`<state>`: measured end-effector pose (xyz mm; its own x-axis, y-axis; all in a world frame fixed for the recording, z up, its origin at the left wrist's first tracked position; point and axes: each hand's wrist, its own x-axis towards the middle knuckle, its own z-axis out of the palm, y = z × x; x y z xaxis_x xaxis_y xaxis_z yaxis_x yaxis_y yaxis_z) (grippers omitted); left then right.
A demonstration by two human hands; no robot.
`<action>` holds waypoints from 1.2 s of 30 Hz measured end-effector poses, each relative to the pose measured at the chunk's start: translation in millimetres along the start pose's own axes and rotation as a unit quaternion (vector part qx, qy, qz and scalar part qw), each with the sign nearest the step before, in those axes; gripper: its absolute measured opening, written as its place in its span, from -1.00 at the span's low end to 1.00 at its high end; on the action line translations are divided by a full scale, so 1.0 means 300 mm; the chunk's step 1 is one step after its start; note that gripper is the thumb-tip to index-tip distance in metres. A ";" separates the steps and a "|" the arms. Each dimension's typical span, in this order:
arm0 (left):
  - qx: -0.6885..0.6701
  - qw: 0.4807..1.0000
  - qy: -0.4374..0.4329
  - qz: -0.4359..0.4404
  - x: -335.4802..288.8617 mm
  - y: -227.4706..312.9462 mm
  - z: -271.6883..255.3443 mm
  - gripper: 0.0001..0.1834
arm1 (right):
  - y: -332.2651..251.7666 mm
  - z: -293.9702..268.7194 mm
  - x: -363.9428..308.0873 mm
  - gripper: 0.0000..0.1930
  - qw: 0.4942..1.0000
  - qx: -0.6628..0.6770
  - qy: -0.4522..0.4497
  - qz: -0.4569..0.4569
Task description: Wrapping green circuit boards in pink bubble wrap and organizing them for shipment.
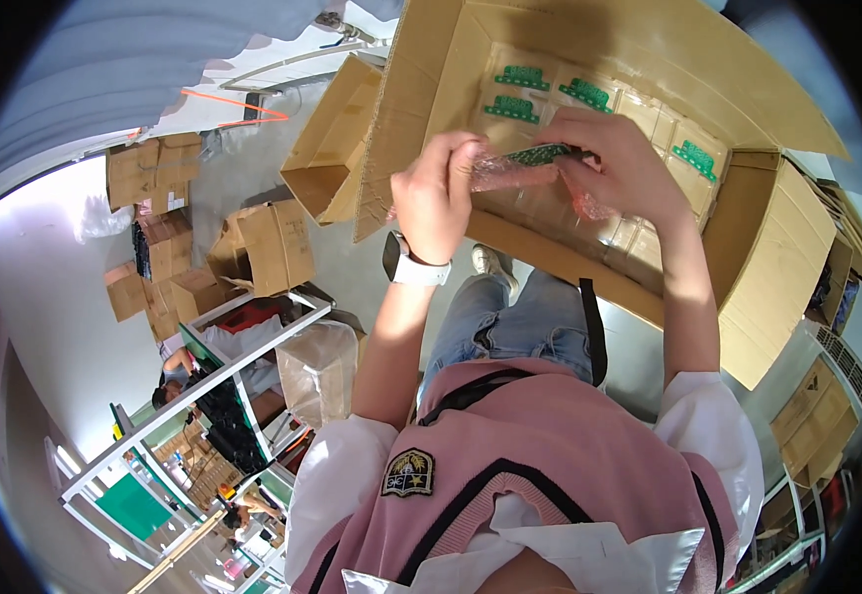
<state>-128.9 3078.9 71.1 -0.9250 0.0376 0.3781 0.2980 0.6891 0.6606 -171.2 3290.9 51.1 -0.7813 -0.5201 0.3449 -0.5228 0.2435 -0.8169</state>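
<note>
Over a large open cardboard carton [421, 89], both my hands hold a green circuit board [540, 154] together with pink bubble wrap [510, 177]. My left hand [436, 193], with a watch on its wrist, pinches the wrap at the board's left end. Closed at the other end is my right hand [619, 163], with a loose flap of the pink wrap hanging below its fingers. Inside the carton lies a clear plastic tray [639, 104] with compartments. Several green circuit boards, such as one board [693, 158] at the right, sit in it, apart from my hands.
The carton's flaps spread outward, one flap [777, 267] toward the lower right. Left of it stands a tall open box [332, 148], with another open box [273, 247] nearer. Farther left are stacked boxes [159, 168]. A white-framed workbench [203, 381] has people beside it.
</note>
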 end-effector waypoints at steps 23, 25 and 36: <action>-0.012 0.999 -0.040 0.022 0.109 0.091 -0.034 -0.85 | -0.061 0.041 0.071 -0.64 0.995 0.090 -0.007 0.031; -0.006 0.997 -0.077 -0.008 0.109 0.098 -0.049 -0.87 | -0.071 0.056 0.060 -0.62 0.991 0.122 -0.008 0.063; -0.244 0.943 -0.200 -0.104 0.095 0.084 -0.102 -0.70 | -0.067 0.031 0.030 -0.57 0.955 0.278 0.035 0.093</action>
<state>-140.4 3075.2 118.4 -0.9613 0.2755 -0.0034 0.0825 0.2997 0.9505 -164.5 3273.6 66.5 -0.8738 -0.4503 0.1838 -0.1256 -0.1563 -0.9797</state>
